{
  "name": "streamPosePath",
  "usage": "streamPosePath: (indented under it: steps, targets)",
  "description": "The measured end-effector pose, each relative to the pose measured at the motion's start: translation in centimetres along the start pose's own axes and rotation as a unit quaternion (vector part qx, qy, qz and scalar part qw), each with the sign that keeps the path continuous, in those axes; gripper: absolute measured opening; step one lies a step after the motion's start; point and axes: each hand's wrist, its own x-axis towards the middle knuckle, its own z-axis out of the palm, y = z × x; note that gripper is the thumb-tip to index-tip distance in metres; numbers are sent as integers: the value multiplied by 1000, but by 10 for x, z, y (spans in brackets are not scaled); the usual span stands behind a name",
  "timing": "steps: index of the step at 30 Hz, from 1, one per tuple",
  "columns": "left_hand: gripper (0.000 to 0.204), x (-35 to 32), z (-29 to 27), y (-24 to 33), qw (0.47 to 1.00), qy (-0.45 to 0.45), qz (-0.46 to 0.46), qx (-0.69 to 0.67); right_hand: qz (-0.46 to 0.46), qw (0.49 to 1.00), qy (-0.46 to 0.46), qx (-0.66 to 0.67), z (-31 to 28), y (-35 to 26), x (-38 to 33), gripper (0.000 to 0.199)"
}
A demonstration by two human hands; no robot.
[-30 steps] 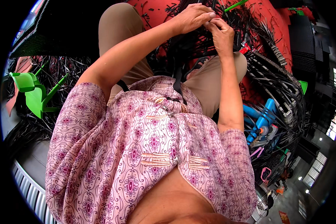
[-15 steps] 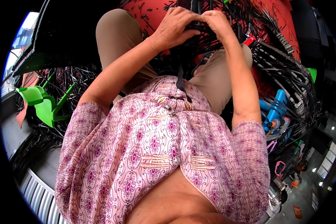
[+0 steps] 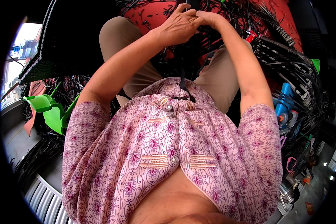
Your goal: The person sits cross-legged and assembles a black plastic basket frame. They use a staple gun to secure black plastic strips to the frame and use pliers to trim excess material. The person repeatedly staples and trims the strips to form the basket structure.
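Note:
My left hand (image 3: 180, 25) and my right hand (image 3: 210, 18) meet at the top, above and between my knees. The left one has its fingers curled, one of them reaching up and out. On the right, the fingers are bent inward against the left hand, and their tips are hidden. Whatever the two pinch between them is too dark and covered to make out. Thin black strips (image 3: 238, 19) lie tangled just behind and beside the hands, over a red surface (image 3: 153, 14).
A large dark panel (image 3: 69, 41) with a braided edge stands at left. Below it are green plastic scoop-shaped pieces (image 3: 53, 117) and more black strips (image 3: 39, 156). At right are bundled black strips (image 3: 287, 65), a blue tool (image 3: 285, 98) and a small red object (image 3: 251, 36).
My left hand has turned, its back now showing more and one finger raised. My right hand has shifted slightly left and up, its wrist bent over more. Both elbows have spread slightly rightward.

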Motion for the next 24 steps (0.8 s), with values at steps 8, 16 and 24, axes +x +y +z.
streamPosePath:
  steps: [8,16,24]
  targets:
    - [32,14,5,-31,974,-152,25,-164,-241,794,556,47,34,-33,-79,19]
    - [41,43,24,-47,961,-201,91,-164,-191,807,547,-114,119,-29,-135,24]
    - [49,53,22,-45,947,-251,33,-197,-294,766,488,-298,124,-43,-116,24]
